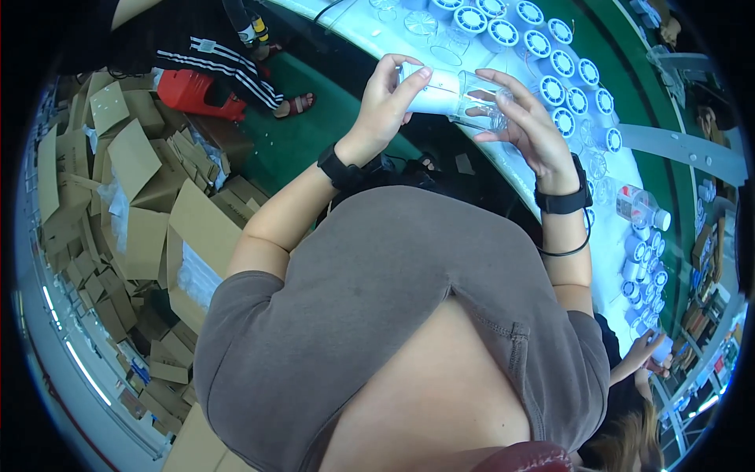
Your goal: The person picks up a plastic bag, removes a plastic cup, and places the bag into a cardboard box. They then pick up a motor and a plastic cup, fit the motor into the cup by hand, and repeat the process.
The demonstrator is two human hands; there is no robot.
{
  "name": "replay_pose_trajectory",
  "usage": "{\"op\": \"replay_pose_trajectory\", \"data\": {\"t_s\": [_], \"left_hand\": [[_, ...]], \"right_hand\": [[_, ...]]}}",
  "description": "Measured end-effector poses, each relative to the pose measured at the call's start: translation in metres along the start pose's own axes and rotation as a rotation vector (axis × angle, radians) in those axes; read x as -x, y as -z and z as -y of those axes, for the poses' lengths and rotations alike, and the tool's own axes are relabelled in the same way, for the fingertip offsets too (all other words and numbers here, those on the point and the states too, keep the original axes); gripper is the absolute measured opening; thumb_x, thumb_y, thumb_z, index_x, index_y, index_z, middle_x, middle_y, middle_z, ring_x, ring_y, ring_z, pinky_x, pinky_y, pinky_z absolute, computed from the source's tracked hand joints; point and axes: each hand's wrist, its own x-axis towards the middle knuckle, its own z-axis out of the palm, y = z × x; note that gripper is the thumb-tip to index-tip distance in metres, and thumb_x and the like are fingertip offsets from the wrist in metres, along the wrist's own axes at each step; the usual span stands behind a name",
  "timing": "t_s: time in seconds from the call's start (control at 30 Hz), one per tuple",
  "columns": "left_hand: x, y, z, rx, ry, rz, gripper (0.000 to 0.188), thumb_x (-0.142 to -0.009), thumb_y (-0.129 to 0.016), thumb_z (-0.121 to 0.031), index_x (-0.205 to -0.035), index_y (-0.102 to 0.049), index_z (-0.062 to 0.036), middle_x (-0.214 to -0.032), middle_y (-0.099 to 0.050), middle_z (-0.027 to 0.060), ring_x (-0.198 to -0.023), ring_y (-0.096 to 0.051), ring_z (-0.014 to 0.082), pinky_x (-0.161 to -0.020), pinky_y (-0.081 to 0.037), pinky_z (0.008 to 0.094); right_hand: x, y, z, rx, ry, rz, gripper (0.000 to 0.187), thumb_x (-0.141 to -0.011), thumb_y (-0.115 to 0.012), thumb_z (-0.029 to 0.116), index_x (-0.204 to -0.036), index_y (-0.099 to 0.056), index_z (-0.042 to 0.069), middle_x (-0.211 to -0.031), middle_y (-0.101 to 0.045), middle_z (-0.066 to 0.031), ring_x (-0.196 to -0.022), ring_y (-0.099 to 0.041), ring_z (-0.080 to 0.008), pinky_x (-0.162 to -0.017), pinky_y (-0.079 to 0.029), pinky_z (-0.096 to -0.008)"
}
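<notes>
My left hand (387, 102) grips a white cylindrical part (435, 92) by its near end. My right hand (525, 122) holds a clear plastic cup-shaped cover (481, 98) that meets the far end of the white part. Both hands are raised over the edge of the white worktable (566, 197). Each wrist wears a black band. My grey shirt fills the lower middle of the view.
Rows of white round parts with blue-ringed tops (562, 63) stand on the table beyond my hands. A plastic bottle (641, 208) lies at the right. Cardboard boxes (141, 197) are piled at the left. Another person's legs (228, 67) and a red stool (185, 90) sit behind. A co-worker's hand (649, 350) works lower right.
</notes>
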Motion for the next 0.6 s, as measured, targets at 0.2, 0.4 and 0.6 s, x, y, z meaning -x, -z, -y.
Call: {"op": "replay_pose_trajectory", "data": {"t_s": [0.2,0.4,0.6], "left_hand": [[0.002,0.016,0.002,-0.096,-0.125,0.067,0.028,-0.078,-0.055,-0.024,-0.095,-0.043,-0.0051,-0.070,-0.044,0.0007,-0.048,-0.038,0.0018,-0.037,-0.029,0.0147],[0.004,0.022,-0.008,-0.070,-0.117,0.081,0.028,-0.079,-0.054,-0.023,-0.096,-0.042,-0.0050,-0.073,-0.044,0.0013,-0.049,-0.038,0.0019,-0.038,-0.030,0.0145],[0.002,0.032,-0.020,0.029,-0.050,0.099,0.028,-0.080,-0.052,-0.024,-0.097,-0.040,-0.0048,-0.074,-0.046,0.0024,-0.052,-0.040,0.0033,-0.039,-0.031,0.0154]], "right_hand": [[-0.002,0.000,0.006,0.058,-0.034,0.148,0.052,-0.079,-0.053,0.027,-0.122,-0.032,0.005,-0.105,-0.048,-0.0169,-0.089,-0.054,-0.0225,-0.058,-0.050,-0.0232],[-0.007,-0.013,0.002,0.176,0.127,0.112,0.058,-0.076,-0.056,0.027,-0.123,-0.030,0.003,-0.106,-0.048,-0.0180,-0.080,-0.057,-0.0217,-0.055,-0.050,-0.0227],[-0.009,-0.025,0.008,0.145,0.115,0.151,0.062,-0.074,-0.058,0.030,-0.122,-0.031,0.003,-0.097,-0.053,-0.0160,-0.079,-0.057,-0.0195,-0.053,-0.048,-0.0201]]}}
